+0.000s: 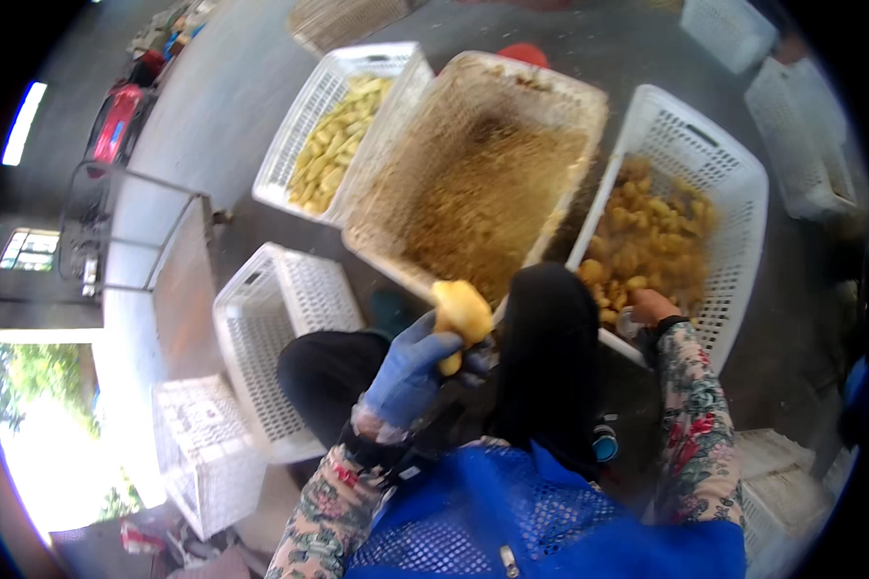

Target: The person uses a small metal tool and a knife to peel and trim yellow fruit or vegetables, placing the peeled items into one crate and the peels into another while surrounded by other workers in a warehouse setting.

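Observation:
My left hand [413,362], in a blue glove, is closed around a yellowish root piece [463,311], perhaps ginger, above the near edge of a stained plastic crate [376,181]. That crate holds brown scraps [478,195]. My right hand [648,307] reaches over the near end of a white crate [746,210] at the right, which is partly filled with brownish-yellow pieces [652,231]. Its fingertips are hidden or blurred, so I cannot tell what they hold. Left of the stained crate, another white crate [282,145] contains paler yellow pieces [340,137].
An empty white crate [261,318] stands by my left knee, with a box-shaped white crate [206,463] behind it. More crates [800,137] are at the far right. A metal-framed cart [181,289] stands at the left. A blue-lidded container [605,443] sits beside my right leg.

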